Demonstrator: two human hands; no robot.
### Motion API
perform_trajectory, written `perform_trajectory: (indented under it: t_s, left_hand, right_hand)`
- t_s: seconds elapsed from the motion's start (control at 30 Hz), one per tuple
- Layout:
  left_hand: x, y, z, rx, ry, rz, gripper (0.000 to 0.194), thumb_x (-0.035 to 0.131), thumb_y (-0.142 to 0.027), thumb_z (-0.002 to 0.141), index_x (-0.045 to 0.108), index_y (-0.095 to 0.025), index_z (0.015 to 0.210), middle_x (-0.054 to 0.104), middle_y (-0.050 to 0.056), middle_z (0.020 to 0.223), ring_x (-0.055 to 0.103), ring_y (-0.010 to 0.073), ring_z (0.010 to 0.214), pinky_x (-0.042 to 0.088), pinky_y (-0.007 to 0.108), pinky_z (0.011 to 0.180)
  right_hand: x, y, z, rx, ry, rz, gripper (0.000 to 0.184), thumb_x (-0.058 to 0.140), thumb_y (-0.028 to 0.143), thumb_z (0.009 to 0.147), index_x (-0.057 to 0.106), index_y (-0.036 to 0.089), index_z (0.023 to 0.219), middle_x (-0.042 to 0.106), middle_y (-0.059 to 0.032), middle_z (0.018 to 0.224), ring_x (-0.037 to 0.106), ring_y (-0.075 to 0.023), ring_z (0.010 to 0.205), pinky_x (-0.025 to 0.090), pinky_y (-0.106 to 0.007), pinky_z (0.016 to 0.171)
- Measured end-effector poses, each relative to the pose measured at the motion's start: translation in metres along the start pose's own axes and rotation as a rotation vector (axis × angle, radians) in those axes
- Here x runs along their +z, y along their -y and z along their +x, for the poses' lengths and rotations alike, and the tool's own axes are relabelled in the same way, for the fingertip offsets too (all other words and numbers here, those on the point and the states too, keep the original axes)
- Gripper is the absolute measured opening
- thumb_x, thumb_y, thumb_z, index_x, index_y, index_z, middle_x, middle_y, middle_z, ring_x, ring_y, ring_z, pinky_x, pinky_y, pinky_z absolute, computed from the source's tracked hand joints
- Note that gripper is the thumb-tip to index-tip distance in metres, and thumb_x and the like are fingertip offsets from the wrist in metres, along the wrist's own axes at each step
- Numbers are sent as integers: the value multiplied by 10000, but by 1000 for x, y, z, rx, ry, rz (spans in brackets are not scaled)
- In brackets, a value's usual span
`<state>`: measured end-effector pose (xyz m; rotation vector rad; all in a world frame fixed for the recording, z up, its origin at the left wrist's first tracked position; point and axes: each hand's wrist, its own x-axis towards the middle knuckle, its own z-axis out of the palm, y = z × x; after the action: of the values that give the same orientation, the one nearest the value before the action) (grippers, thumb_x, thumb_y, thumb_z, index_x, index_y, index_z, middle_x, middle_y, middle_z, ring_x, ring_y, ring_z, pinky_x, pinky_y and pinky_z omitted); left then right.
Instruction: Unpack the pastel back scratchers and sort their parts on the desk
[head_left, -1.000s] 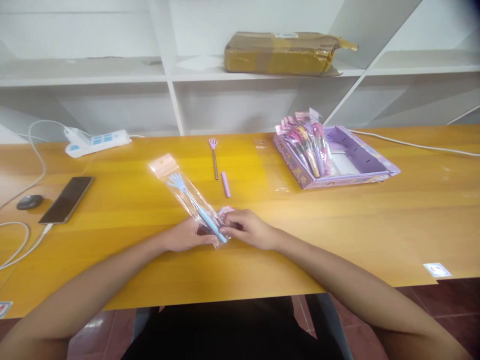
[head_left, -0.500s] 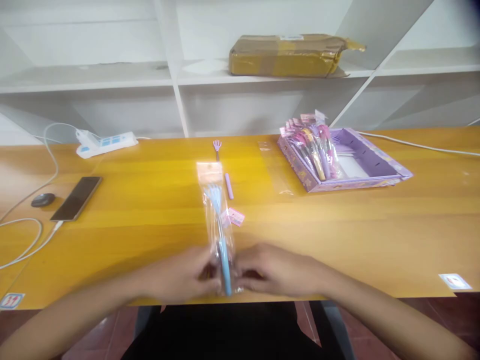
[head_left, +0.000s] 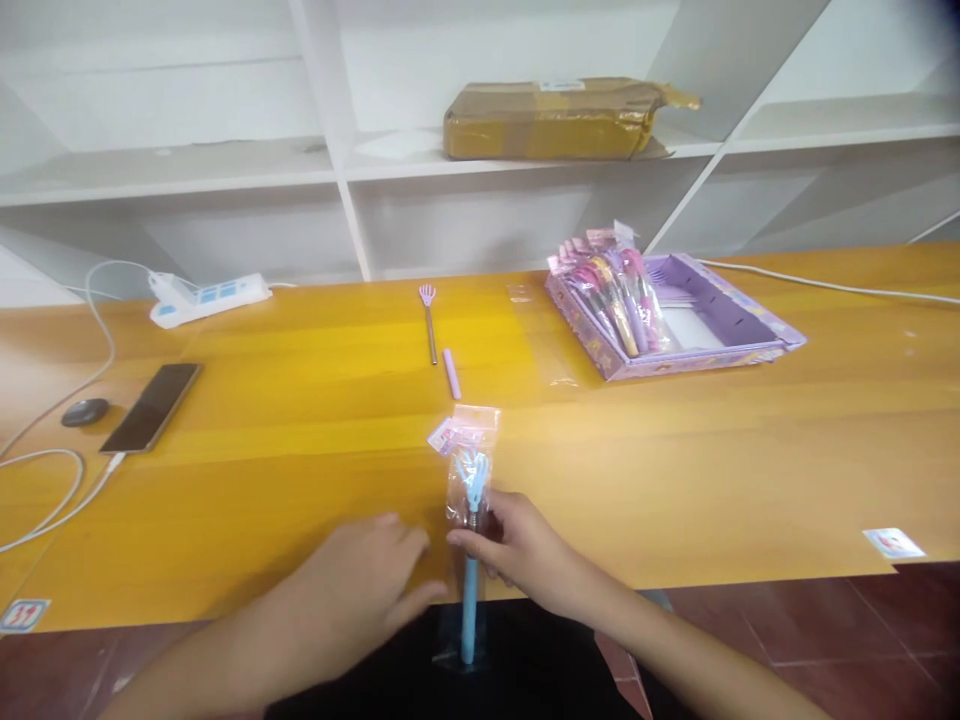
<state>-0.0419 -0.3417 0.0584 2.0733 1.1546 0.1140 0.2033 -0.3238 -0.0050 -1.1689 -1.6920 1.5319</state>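
Note:
A light blue back scratcher (head_left: 469, 610) in a clear plastic bag (head_left: 480, 425) is held by my right hand (head_left: 525, 550), thumb and fingers closed round its middle. Its claw end points away from me, and its handle sticks out past the table edge. Just left of it, my left hand (head_left: 375, 575) holds nothing, with thumb and fingers apart. Beyond the bag lie a purple claw head on a metal rod (head_left: 430, 325) and a separate purple handle (head_left: 451, 374). A small printed card (head_left: 442, 436) shows by the bag's top; whether inside or under it, I cannot tell.
A purple box (head_left: 750, 310) at the back right holds several bagged back scratchers (head_left: 615, 300). Beside it lies a flat clear bag (head_left: 544, 335). A phone (head_left: 152, 408), a mouse (head_left: 85, 412), a power strip (head_left: 214, 298) and cables are on the left. A taped parcel (head_left: 555, 120) sits on the shelf.
The bagged back scratcher has moved toward me and slightly right, its handle now beyond the table edge. My left hand has come off it and moved left; my right hand still grips it.

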Motion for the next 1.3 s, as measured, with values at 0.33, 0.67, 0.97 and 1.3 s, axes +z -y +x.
perform_trajectory:
  t_s: [0.33,0.67,0.97,1.3]
  left_hand:
    - [-3,0,36,161,-544,268,428,494,-301,1128,525,-245,1551,660,121,1486,651,289,1359,558,454,1126]
    - [-2,16,37,123,-652,69,145,580,-331,1118,631,-244,1222,715,37,1159,735,181,947,621,352,898]
    - [1,17,32,75,-663,60,622,573,-347,1120,325,-353,1691,695,54,1226,714,201,977,625,402,944]
    - [4,10,34,121,-516,-167,648,532,-233,1101,345,-404,1697,590,21,1065,651,161,855,629,368,888]
  right_hand:
    - [6,26,-8,-118,174,-279,174,697,327,1060,618,209,1162,753,-46,1073,696,-194,894,557,-321,835]
    - [-43,15,23,-401,-288,-1084,266,596,270,1091,669,128,1303,668,-251,1435,674,-396,1287,597,-600,1036]
    - [-44,-8,30,-467,-253,-1096,243,618,235,1088,672,158,1312,692,-198,1430,682,-356,1308,605,-569,1099]
    - [-43,5,26,-340,-269,-733,99,692,214,1053,654,193,1141,718,-96,1050,721,-259,957,627,-420,841]
